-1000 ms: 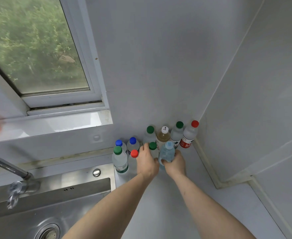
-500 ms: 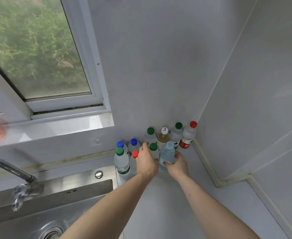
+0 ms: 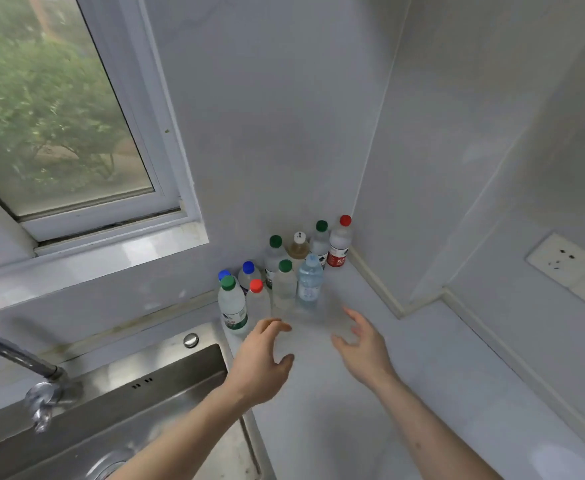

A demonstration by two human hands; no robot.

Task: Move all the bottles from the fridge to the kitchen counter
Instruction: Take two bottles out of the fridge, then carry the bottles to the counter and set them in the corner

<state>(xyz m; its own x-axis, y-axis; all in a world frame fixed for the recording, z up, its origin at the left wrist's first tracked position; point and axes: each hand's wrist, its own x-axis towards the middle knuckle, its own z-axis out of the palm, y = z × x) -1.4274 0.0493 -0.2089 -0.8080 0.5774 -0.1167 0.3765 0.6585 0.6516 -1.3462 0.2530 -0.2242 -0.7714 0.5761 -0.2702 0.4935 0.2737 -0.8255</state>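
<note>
On the table (image 3: pixel 405 393), in the corner beside the sink (image 3: pixel 166 386), both hands have let go and come back a little from the bottles. Half a second ago the left hand (image 3: pixel 261 367) and the right hand (image 3: pixel 362 348) were each around a bottle in the front row; now their fingers are spread and relaxed, and they hold nothing. The pale blue bottle (image 3: pixel 309 280), which the right hand was holding, stands upright next to the green-capped bottle (image 3: pixel 284 284), and the red-capped bottle (image 3: pixel 258 299) stands just to the left of that. All the bottles in view stand close together against the wall, ten as far as I can count. I judge that this delivery is finished. The fridge is not in view, so I cannot tell if more bottles wait there.
</note>
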